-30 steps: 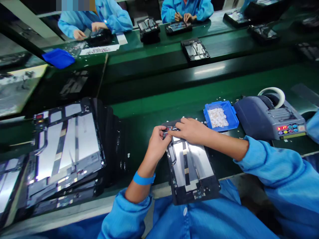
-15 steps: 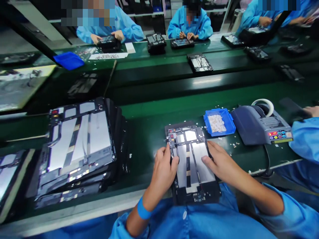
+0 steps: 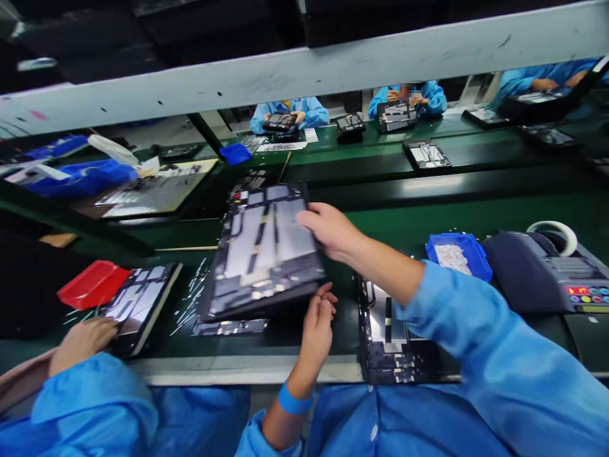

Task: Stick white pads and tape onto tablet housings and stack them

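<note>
My right hand (image 3: pixel 335 231) reaches across to the left and grips the right edge of an opened tablet (image 3: pixel 271 244), thumb on top. That tablet shows silver batteries and dark ribbon cables, and it is tilted over the stack spot. Just below its lower right corner is my left hand (image 3: pixel 318 324), with a blue wristband, fingers apart and holding nothing. Under the raised tablet a strip of another board-like part (image 3: pixel 233 327) shows; the rest is hidden. Directly before me another opened tablet (image 3: pixel 383 317) lies at the bench edge, partly covered by my right arm.
To the right are a blue tray (image 3: pixel 459 254) of small white pieces and a tape dispenser (image 3: pixel 547 273). At left, a neighbour's hand (image 3: pixel 83 343) touches another tablet (image 3: pixel 143 298) beside a red tray (image 3: pixel 92 284). A white shelf beam (image 3: pixel 304 70) crosses above.
Both hands have left the tablet in front of me. My right hand has gone left and lifted a tablet at the stack; my left hand sits below it. The view has turned left.
</note>
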`<state>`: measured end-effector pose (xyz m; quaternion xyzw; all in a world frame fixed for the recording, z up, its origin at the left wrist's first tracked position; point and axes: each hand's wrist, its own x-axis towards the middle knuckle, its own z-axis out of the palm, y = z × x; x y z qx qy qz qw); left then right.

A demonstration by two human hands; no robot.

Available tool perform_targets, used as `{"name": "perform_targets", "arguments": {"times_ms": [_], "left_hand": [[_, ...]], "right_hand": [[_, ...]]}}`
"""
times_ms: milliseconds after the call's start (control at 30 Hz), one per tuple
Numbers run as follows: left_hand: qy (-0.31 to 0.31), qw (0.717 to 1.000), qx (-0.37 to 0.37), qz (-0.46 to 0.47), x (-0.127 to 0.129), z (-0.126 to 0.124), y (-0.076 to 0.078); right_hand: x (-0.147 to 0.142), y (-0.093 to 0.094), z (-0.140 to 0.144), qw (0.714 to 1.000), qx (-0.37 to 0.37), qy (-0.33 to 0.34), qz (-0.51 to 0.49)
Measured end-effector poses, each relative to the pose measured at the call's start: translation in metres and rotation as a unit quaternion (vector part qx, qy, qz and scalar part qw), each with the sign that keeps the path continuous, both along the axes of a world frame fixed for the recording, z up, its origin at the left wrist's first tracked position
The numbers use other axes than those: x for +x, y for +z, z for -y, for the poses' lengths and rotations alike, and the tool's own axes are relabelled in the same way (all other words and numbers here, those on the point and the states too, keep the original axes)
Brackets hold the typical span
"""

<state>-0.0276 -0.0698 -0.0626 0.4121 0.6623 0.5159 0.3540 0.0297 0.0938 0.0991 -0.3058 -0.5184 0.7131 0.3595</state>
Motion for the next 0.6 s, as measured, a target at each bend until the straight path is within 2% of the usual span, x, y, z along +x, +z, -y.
{"name": "perform_targets", "arguments": {"times_ms": [67, 133, 200, 267, 333, 433, 533, 600], "left_hand": [[-0.022, 0.999, -0.004, -0.046, -0.005, -0.006, 0.004], [-0.043, 0.993, -0.006, -0.112, -0.011, -0.013, 0.006], [-0.072, 0.980, 0.016, -0.186, -0.015, -0.023, 0.009], [-0.111, 0.958, 0.052, -0.259, -0.013, -0.040, 0.013], [-0.157, 0.928, 0.077, -0.330, -0.006, -0.064, 0.019], [-0.227, 0.864, 0.070, -0.443, 0.011, -0.103, 0.027], [-0.295, 0.796, 0.055, -0.525, 0.022, -0.126, 0.027], [-0.325, 0.767, 0.061, -0.550, 0.022, -0.133, 0.025]], "right_hand": [[-0.032, 0.001, -0.015, 0.996, 0.054, 0.009, 0.068], [-0.028, -0.004, -0.027, 0.977, 0.143, -0.006, 0.158], [0.008, -0.013, -0.034, 0.942, 0.242, -0.037, 0.229], [0.060, -0.029, -0.033, 0.909, 0.307, -0.072, 0.271], [0.112, -0.050, -0.026, 0.898, 0.303, -0.097, 0.303], [0.166, -0.086, -0.005, 0.904, 0.232, -0.107, 0.342], [0.189, -0.114, 0.018, 0.912, 0.185, -0.107, 0.349], [0.194, -0.122, 0.026, 0.916, 0.167, -0.106, 0.349]]}}
